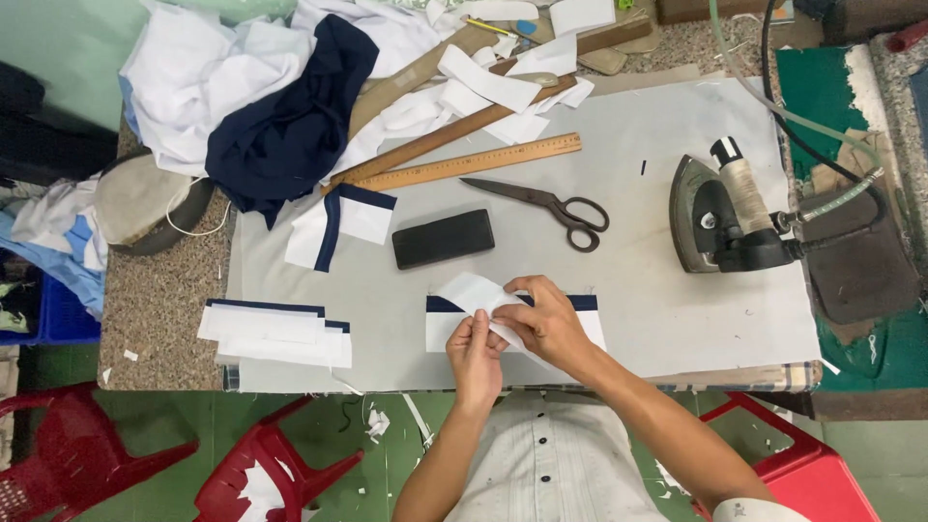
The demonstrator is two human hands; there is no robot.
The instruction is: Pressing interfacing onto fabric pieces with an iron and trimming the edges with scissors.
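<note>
My left hand [476,350] and my right hand [544,320] both pinch a small white fabric piece [476,291], folded and lifted slightly near the table's front edge. Under my hands lies a white rectangular fabric piece with a navy top band [440,324]. A stack of similar white pieces with navy edges [275,333] rests to the left. Another white and navy piece [340,225] lies further back.
On the grey pressing cloth [657,290] sit black scissors [546,204], a black rectangular block [443,238], a wooden ruler [474,162] and a steam iron [720,215] with hoses at right. White and navy cloth [280,106] is heaped at the back left. Red plastic stools [261,474] stand below.
</note>
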